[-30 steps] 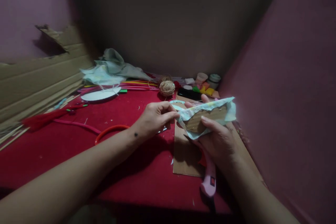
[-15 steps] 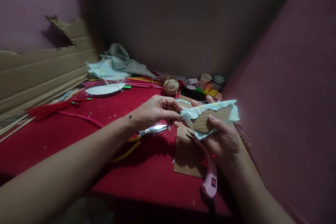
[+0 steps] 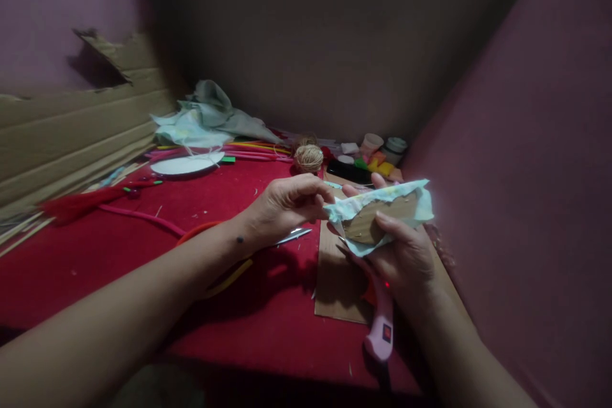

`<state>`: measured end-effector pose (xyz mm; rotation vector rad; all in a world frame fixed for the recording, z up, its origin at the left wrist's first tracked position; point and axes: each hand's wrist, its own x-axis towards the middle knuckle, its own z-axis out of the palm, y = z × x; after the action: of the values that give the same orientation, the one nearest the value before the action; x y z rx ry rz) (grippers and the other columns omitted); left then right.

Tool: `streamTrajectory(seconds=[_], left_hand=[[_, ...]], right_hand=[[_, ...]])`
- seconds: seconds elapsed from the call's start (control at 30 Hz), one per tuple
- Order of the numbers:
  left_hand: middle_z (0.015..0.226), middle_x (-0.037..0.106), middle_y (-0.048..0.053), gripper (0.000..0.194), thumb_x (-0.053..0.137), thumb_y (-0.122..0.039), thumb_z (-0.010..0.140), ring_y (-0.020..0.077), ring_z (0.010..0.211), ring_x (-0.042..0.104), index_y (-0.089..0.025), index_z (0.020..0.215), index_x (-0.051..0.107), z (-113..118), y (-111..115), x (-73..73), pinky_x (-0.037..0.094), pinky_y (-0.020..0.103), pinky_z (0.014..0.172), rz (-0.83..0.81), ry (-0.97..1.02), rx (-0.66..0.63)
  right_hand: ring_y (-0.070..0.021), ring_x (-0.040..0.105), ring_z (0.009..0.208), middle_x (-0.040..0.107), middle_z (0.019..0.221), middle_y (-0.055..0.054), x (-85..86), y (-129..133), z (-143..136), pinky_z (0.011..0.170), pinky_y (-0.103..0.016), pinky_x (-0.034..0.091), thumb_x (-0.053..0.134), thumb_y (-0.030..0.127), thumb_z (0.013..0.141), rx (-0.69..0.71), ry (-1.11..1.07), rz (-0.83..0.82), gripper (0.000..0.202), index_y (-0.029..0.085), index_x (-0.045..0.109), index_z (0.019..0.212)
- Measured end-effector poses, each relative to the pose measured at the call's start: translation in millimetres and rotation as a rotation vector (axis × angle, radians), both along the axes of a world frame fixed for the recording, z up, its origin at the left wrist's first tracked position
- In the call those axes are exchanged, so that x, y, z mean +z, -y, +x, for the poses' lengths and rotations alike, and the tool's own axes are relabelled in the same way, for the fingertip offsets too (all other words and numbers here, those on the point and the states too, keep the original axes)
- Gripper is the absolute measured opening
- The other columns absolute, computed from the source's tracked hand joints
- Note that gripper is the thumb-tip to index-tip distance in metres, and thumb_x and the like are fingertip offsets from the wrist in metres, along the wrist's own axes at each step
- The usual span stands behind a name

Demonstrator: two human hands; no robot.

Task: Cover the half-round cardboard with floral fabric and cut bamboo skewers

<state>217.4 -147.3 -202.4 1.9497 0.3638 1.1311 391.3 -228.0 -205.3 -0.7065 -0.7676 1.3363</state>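
My right hand (image 3: 406, 248) holds a cardboard piece (image 3: 366, 223) with its thumb on the bare face and fingers behind. Light blue cloth (image 3: 423, 204) is folded over the edges of that piece. My left hand (image 3: 287, 204) pinches the cloth at the left corner. Below the right hand lies a pink glue gun (image 3: 382, 325) with a small red light, its nozzle over a flat cardboard sheet (image 3: 339, 287). Scissors (image 3: 294, 236) lie partly hidden under my left hand and forearm.
On the red table (image 3: 268, 331) lie a white oval (image 3: 187, 164), a twine ball (image 3: 308, 158), crumpled cloth (image 3: 196, 124), a black object (image 3: 349, 172) and small tubs (image 3: 371, 143). Cardboard (image 3: 71, 134) stands at the left; a wall rises at the right.
My left hand has shifted slightly left and its fingers have curled in more at the cloth corner. The scissors are more covered by it. The view has moved slightly.
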Motion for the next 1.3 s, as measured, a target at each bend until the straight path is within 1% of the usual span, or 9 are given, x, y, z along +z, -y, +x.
streamTrajectory(seconds=[0.1, 0.37, 0.6, 0.7, 0.9, 0.97, 1.03, 1.13, 1.3], left_hand=[[0.076, 0.059, 0.001, 0.002, 0.065, -0.015, 0.08, 0.0101, 0.067, 0.055, -0.015, 0.081, 0.067, -3, 0, 1.5, 0.046, 0.021, 0.061, 0.207, -0.083, 0.066], [0.081, 0.049, 0.0, 0.011, 0.056, -0.02, 0.088, 0.0096, 0.071, 0.05, -0.02, 0.085, 0.067, -8, -7, -7.2, 0.043, 0.019, 0.061, 0.556, -0.272, 0.134], [0.088, 0.049, 0.002, 0.009, 0.05, -0.018, 0.089, 0.0093, 0.067, 0.049, -0.019, 0.088, 0.059, -9, -5, -10.5, 0.039, 0.019, 0.054, 0.692, -0.393, 0.169], [0.087, 0.05, 0.004, 0.009, 0.048, -0.017, 0.09, 0.011, 0.072, 0.051, -0.016, 0.087, 0.057, -7, -3, -7.6, 0.044, 0.021, 0.06, 0.578, -0.318, 0.111], [0.083, 0.054, 0.003, 0.007, 0.054, -0.012, 0.084, 0.0129, 0.077, 0.054, -0.015, 0.079, 0.058, 1, 0, -7.6, 0.047, 0.027, 0.071, 0.191, -0.152, 0.028], [0.082, 0.054, 0.002, 0.006, 0.055, -0.013, 0.083, 0.0117, 0.073, 0.054, -0.015, 0.078, 0.057, 3, 2, -9.7, 0.048, 0.026, 0.067, 0.07, -0.102, 0.001], [0.076, 0.053, -0.001, 0.001, 0.055, -0.015, 0.083, 0.0081, 0.061, 0.051, -0.015, 0.082, 0.055, 6, 4, -11.5, 0.044, 0.022, 0.055, -0.098, -0.059, -0.052], [0.074, 0.053, -0.003, 0.013, 0.059, -0.016, 0.083, 0.0051, 0.054, 0.049, -0.016, 0.091, 0.05, 9, 7, -13.2, 0.041, 0.017, 0.047, -0.34, 0.021, -0.132], [0.077, 0.057, -0.002, 0.019, 0.063, -0.02, 0.082, 0.0071, 0.06, 0.057, -0.016, 0.091, 0.047, 13, 10, -15.1, 0.048, 0.018, 0.051, -0.438, 0.073, -0.123]], right_hand=[[-0.0265, 0.06, 0.112, 0.065, 0.12, -0.004, -0.2, 0, -1, 0.097, -0.062, 0.04, 0.049, 0.014, 0.079, 0.005, 0.01, 0.026, 0.061, 0.035, 0.04, 0.136], [-0.0263, 0.057, 0.116, 0.065, 0.122, -0.003, -2.2, 0, 0, 0.097, -0.061, 0.04, 0.052, 0.016, 0.079, 0.009, 0.047, 0.047, 0.061, 0.037, 0.04, 0.135], [-0.0251, 0.058, 0.115, 0.065, 0.121, -0.003, -4.6, -1, 2, 0.098, -0.06, 0.041, 0.048, 0.013, 0.082, 0.025, 0.04, 0.057, 0.06, 0.037, 0.039, 0.136], [-0.0253, 0.06, 0.113, 0.065, 0.122, -0.003, -3.1, 0, 1, 0.097, -0.06, 0.041, 0.048, 0.014, 0.082, 0.029, 0.036, 0.046, 0.061, 0.038, 0.038, 0.137], [-0.0257, 0.062, 0.11, 0.065, 0.122, -0.002, -0.2, 1, 0, 0.098, -0.061, 0.04, 0.047, 0.012, 0.081, 0.037, -0.001, 0.034, 0.064, 0.038, 0.035, 0.138], [-0.0259, 0.061, 0.111, 0.064, 0.123, -0.003, -0.5, 1, 1, 0.098, -0.061, 0.04, 0.046, 0.011, 0.082, 0.046, -0.003, 0.048, 0.064, 0.037, 0.035, 0.139], [-0.0263, 0.06, 0.113, 0.063, 0.124, -0.004, -0.7, 1, 2, 0.099, -0.061, 0.039, 0.046, 0.012, 0.082, 0.051, 0.001, 0.06, 0.064, 0.036, 0.034, 0.14], [-0.0265, 0.059, 0.114, 0.063, 0.125, -0.004, -0.3, 1, 3, 0.101, -0.06, 0.038, 0.047, 0.011, 0.081, 0.049, 0.006, 0.057, 0.065, 0.035, 0.034, 0.141], [-0.0257, 0.062, 0.11, 0.064, 0.124, -0.004, 0.6, 1, 3, 0.102, -0.058, 0.037, 0.046, 0.01, 0.081, 0.046, 0.003, 0.042, 0.066, 0.035, 0.034, 0.141]])
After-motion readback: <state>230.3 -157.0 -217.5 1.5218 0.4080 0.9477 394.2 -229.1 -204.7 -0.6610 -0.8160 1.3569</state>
